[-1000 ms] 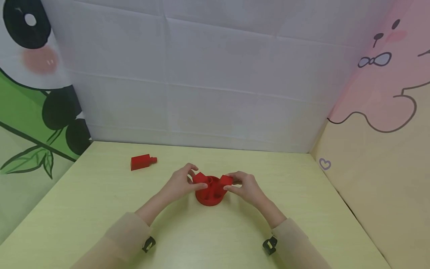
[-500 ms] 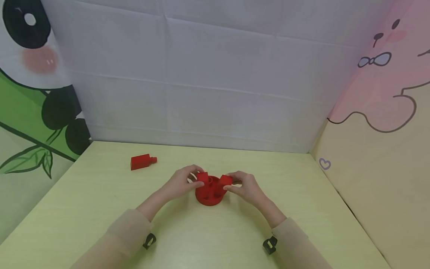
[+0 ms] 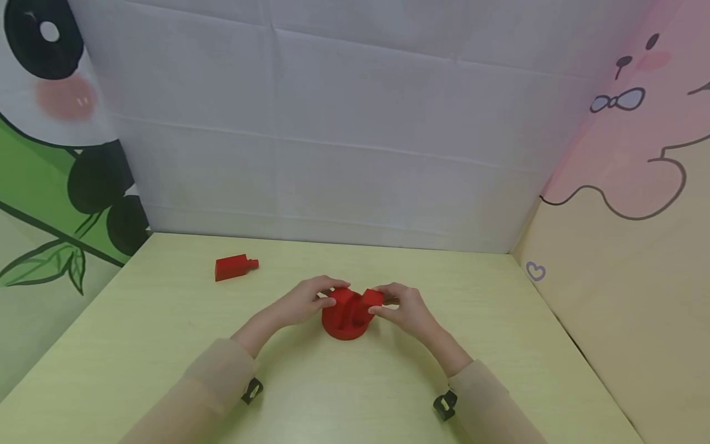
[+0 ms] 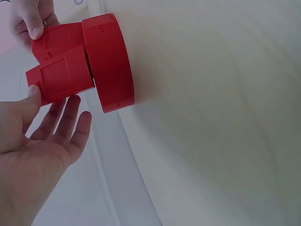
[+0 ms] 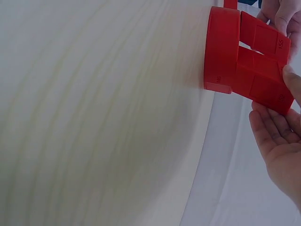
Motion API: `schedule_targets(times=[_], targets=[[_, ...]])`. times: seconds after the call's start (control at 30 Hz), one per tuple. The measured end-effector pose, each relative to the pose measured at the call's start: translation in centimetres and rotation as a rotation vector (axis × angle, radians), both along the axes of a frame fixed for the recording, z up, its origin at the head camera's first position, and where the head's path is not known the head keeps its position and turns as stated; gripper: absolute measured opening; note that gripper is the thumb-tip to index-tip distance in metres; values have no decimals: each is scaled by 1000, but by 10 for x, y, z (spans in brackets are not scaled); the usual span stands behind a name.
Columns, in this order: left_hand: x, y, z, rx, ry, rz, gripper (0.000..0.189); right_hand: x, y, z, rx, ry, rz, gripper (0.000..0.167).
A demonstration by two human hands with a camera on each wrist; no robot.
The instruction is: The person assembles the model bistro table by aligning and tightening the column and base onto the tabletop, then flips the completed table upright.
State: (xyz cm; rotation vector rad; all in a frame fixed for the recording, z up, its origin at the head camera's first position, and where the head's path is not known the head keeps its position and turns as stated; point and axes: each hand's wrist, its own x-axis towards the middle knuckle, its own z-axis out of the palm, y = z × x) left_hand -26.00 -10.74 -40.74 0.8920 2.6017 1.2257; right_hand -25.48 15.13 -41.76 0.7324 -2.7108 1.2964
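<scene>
At the red base's [image 3: 345,333] eleven o'clock, the left hand [image 3: 302,302] pinches one block [image 4: 66,76]. At two, the right hand [image 3: 407,309] pinches another block [image 5: 264,84].

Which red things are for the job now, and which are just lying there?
In the job:
left red block, held
right red block, held
round red base

Lying about:
lone red block, untouched, off left; maybe for later

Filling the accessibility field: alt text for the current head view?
A left hand pinches one red block and a right hand a second block, both at the top of a round red base on a pale table. A bottle-shaped red piece lies apart, farther off to the left; a plain backdrop stands behind.
</scene>
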Motion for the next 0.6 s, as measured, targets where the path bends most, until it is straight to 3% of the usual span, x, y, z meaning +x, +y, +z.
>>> schedule_targets(times=[0.13, 0.27, 0.43, 0.6], targets=[[1, 2, -2, 12, -21, 67, 55, 0, 0, 1, 1, -4, -1, 40], [5, 9, -5, 35, -33, 215, 69, 1, 0, 2, 3, -2, -5, 40], [11, 22, -5, 82, -74, 387, 66, 2, -1, 2, 9, -1, -9, 40], [14, 30, -8, 84, -100, 428, 58, 2, -1, 2, 13, 6, -4, 40]])
